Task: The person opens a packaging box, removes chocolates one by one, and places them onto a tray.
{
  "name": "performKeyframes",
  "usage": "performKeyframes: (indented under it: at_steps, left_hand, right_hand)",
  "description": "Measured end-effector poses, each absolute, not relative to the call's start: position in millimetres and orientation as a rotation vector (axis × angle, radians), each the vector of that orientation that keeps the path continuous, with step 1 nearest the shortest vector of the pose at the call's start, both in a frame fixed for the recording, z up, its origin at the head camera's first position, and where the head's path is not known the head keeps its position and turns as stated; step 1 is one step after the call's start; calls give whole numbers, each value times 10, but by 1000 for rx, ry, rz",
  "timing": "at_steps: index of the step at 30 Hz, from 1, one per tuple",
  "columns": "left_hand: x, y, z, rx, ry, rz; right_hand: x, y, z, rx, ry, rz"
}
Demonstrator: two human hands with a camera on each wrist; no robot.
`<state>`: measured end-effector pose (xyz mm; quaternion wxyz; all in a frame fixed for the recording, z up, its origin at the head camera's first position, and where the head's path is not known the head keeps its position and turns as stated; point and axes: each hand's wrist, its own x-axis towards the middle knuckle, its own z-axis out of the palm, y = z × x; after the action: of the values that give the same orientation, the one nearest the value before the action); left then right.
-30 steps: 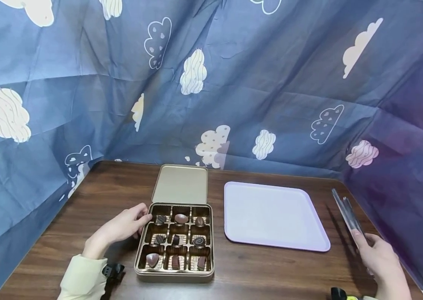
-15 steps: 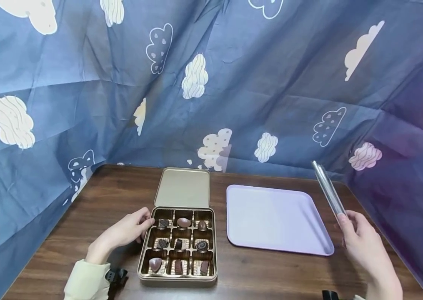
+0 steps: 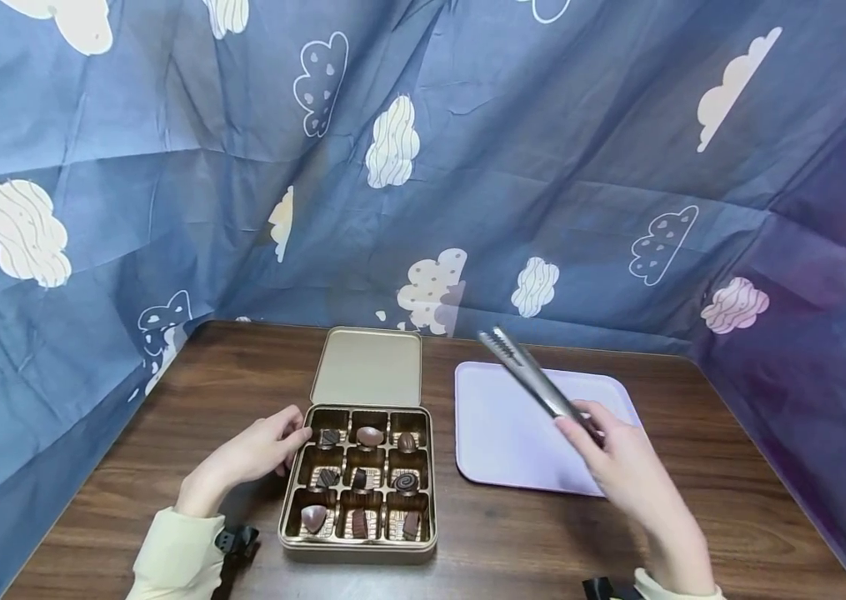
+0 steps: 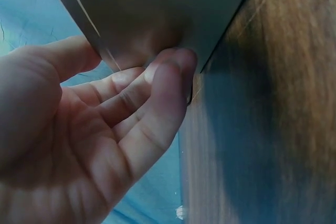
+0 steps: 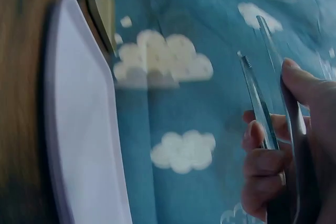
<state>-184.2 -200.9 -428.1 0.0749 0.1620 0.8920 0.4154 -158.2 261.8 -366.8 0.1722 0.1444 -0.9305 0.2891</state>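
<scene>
A gold tin (image 3: 359, 556) of chocolates stands in the head view with its lid (image 3: 367, 367) folded back. Its tray has several square compartments, each with one chocolate, such as a dark swirl (image 3: 405, 482) and a heart-like piece (image 3: 313, 518). At the tin's left side my left hand (image 3: 252, 454) holds it, thumb at the rim and fingers bent against the wall (image 4: 142, 14). My right hand (image 3: 621, 467) grips metal tongs (image 3: 531, 379) above the lilac tray (image 3: 493, 450). The toothed tips of the tongs stand slightly apart, with nothing between them, pointing up and left.
The brown wooden table (image 3: 513, 550) carries the tin on the left and the tray to its right. Behind and at the sides hangs a blue cloth (image 3: 580, 167) with cloud prints, close to the table's back edge.
My right hand has carried the tongs leftward from the table's right side to over the tray, and their tips have swung left. My left hand stays at the tin.
</scene>
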Motion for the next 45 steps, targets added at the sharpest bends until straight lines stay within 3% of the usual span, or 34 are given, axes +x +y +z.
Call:
performKeyframes:
  at_steps: [25,34,45]
  left_hand:
    - [-1809,-1994,-4306,440,2684,1224]
    - [-1810,-2010,-4317,405,2686,1200]
    - [-1831,-2003,-4326,433,2660,1221]
  right_hand:
    - [-1281,1552,-3810,1167,-2644,477]
    - [-1299,1322,-3635,1447,-2562,82]
    - [-1338,1066,-3376,1515,-2517,-395]
